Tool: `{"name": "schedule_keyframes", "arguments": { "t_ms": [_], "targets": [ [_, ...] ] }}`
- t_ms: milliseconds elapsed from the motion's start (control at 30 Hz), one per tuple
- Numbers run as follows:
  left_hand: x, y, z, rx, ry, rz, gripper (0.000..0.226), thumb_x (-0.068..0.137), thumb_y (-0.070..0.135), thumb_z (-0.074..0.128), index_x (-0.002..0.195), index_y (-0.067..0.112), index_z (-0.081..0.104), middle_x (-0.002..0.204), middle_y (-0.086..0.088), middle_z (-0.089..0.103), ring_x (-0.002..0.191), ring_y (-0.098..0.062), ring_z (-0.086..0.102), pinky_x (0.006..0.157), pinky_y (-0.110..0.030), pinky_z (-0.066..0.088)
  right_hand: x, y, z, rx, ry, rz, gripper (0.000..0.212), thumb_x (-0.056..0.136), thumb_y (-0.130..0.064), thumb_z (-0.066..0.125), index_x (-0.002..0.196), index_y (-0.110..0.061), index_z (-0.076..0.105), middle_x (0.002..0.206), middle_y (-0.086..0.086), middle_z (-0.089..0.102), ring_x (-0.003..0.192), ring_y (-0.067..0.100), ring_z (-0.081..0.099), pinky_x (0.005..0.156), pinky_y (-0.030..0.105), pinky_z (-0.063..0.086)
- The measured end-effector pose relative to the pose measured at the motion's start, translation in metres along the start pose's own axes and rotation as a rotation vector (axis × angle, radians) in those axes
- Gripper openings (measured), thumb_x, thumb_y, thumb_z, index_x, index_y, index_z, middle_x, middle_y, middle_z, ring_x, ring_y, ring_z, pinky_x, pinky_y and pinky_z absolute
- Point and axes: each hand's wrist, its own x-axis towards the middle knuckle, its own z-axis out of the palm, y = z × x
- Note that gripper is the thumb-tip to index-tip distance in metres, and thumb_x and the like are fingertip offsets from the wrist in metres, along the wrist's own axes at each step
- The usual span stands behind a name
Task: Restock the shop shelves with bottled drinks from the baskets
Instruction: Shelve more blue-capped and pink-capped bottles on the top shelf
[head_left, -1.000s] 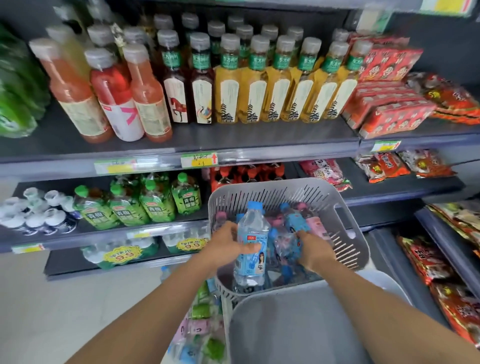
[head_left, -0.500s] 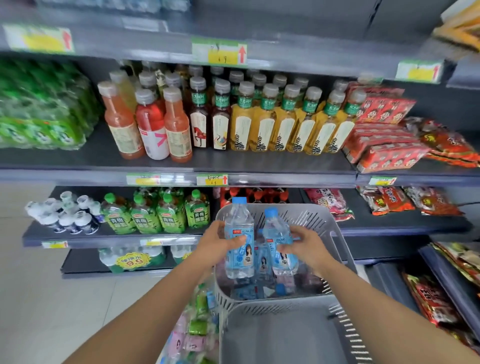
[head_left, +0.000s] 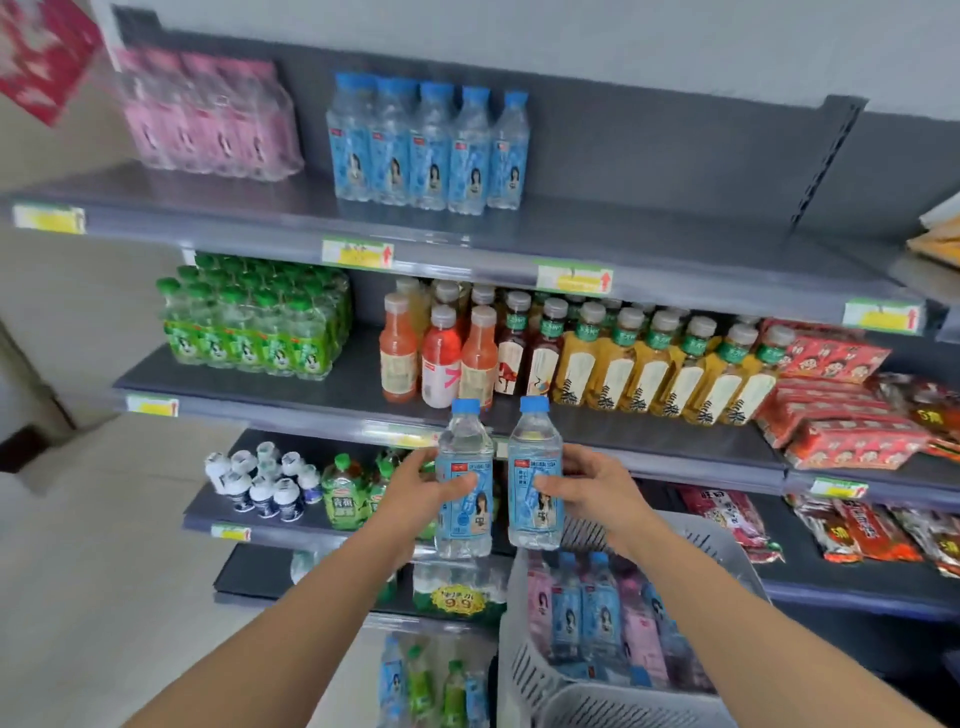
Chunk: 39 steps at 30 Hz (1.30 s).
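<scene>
As you face the shelving, the upper left of the frame holds a wrapped pack of pink bottles (head_left: 208, 114) on the top shelf (head_left: 649, 244). A wrapped pack of green-capped bottles (head_left: 254, 322) sits on the shelf beneath it, and a cluster of small white bottles (head_left: 260, 483) stands lower again, left of centre.

Moving right, your left hand (head_left: 415, 493) is just below mid-frame. Its fingers and thumb curl round the label of the left blue-capped bottle (head_left: 464, 488), holding it upright in the air in front of the shelf edge. Just beside it is the right blue-capped bottle (head_left: 535, 478), also upright; whether the two touch cannot be told. Your right hand (head_left: 597, 488) grips this one round its middle, with the thumb across the label.

High above both, at upper centre, a row of matching blue bottles (head_left: 431, 150) stands on the top shelf. Under your right forearm, at lower right of centre, the grey basket (head_left: 530, 670) holds more blue and pink bottles packed together. Right of centre, on the second shelf, yellow tea bottles (head_left: 660, 369) stand in a line. Red snack packs (head_left: 841, 410) are stacked towards the right edge of the frame.
</scene>
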Motion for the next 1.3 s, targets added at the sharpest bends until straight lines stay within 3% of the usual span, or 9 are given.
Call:
{"name": "schedule_keyframes", "arguments": {
  "t_ms": [167, 300, 467, 700, 800, 867, 1000, 1167, 1300],
  "targets": [
    [-0.015, 0.043, -0.061, -0.027, 0.002, 0.099, 0.042, 0.08, 0.019, 0.076, 0.116, 0.02, 0.054, 0.106, -0.004, 0.068, 0.092, -0.016, 0.064, 0.079, -0.033, 0.046, -0.009, -0.054, 0.059, 0.043, -0.02, -0.095, 0.041, 0.074, -0.007, 0.081, 0.111, -0.017, 0.067, 0.109, 0.001, 0.072, 0.094, 0.017, 0.071, 0.076, 0.036, 0.058],
    [-0.024, 0.079, -0.106, -0.031, -0.028, 0.189, 0.028, 0.082, 0.014, 0.074, 0.094, 0.029, 0.053, 0.103, 0.001, 0.065, 0.089, -0.01, 0.061, 0.07, -0.026, 0.046, -0.017, -0.094, 0.102, 0.049, 0.002, -0.185, 0.04, 0.074, -0.008, 0.081, 0.111, -0.019, 0.069, 0.106, -0.001, 0.073, 0.096, 0.019, 0.071, 0.081, 0.04, 0.058],
    [-0.028, 0.117, -0.149, 0.0, -0.059, 0.259, 0.027, 0.082, 0.016, 0.074, 0.1, 0.026, 0.057, 0.108, -0.003, 0.065, 0.097, -0.019, 0.063, 0.083, -0.035, 0.048, -0.022, -0.135, 0.142, 0.073, 0.033, -0.275, 0.037, 0.077, -0.005, 0.077, 0.11, -0.017, 0.069, 0.107, 0.001, 0.073, 0.097, 0.022, 0.071, 0.084, 0.046, 0.057],
    [-0.013, 0.161, -0.168, -0.048, -0.082, 0.335, 0.042, 0.08, 0.012, 0.076, 0.118, 0.014, 0.058, 0.114, -0.011, 0.066, 0.102, -0.026, 0.065, 0.077, -0.033, 0.053, -0.017, -0.187, 0.152, 0.076, 0.065, -0.383, 0.033, 0.077, -0.003, 0.076, 0.107, -0.017, 0.069, 0.099, -0.002, 0.075, 0.093, 0.021, 0.072, 0.082, 0.044, 0.058],
    [-0.004, 0.18, -0.163, -0.074, -0.089, 0.369, 0.04, 0.079, 0.012, 0.076, 0.115, 0.016, 0.059, 0.113, -0.011, 0.067, 0.103, -0.026, 0.065, 0.088, -0.04, 0.053, -0.009, -0.209, 0.145, 0.115, 0.072, -0.416, 0.034, 0.078, -0.001, 0.074, 0.109, -0.014, 0.068, 0.102, 0.0, 0.074, 0.091, 0.019, 0.072, 0.071, 0.034, 0.06],
    [0.002, 0.192, -0.16, -0.101, -0.091, 0.382, 0.042, 0.078, 0.012, 0.077, 0.116, 0.017, 0.059, 0.112, -0.01, 0.068, 0.102, -0.027, 0.066, 0.095, -0.045, 0.051, -0.002, -0.221, 0.14, 0.109, 0.092, -0.432, 0.037, 0.078, -0.003, 0.075, 0.111, -0.017, 0.067, 0.104, -0.002, 0.073, 0.092, 0.018, 0.072, 0.074, 0.036, 0.059],
    [0.016, 0.217, -0.154, -0.139, -0.096, 0.435, 0.043, 0.079, 0.013, 0.076, 0.118, 0.016, 0.059, 0.112, -0.008, 0.069, 0.101, -0.025, 0.067, 0.086, -0.038, 0.053, 0.015, -0.242, 0.128, 0.102, 0.123, -0.483, 0.037, 0.077, -0.005, 0.077, 0.11, -0.019, 0.068, 0.103, -0.003, 0.073, 0.09, 0.015, 0.072, 0.063, 0.027, 0.057],
    [0.044, 0.247, -0.152, -0.163, -0.079, 0.494, 0.043, 0.078, 0.014, 0.077, 0.117, 0.016, 0.061, 0.109, -0.007, 0.071, 0.099, -0.025, 0.067, 0.092, -0.042, 0.051, 0.044, -0.263, 0.117, 0.129, 0.171, -0.506, 0.041, 0.075, 0.0, 0.077, 0.112, -0.016, 0.067, 0.103, -0.001, 0.073, 0.094, 0.019, 0.071, 0.078, 0.037, 0.058],
    [0.078, 0.266, -0.157, -0.143, -0.107, 0.518, 0.065, 0.067, 0.025, 0.085, 0.126, 0.018, 0.057, 0.11, -0.004, 0.071, 0.102, -0.024, 0.067, 0.101, -0.049, 0.045, 0.079, -0.281, 0.106, 0.127, 0.244, -0.53, 0.042, 0.076, 0.002, 0.075, 0.114, -0.014, 0.066, 0.103, 0.0, 0.072, 0.096, 0.019, 0.07, 0.083, 0.04, 0.057]
  ]
}}
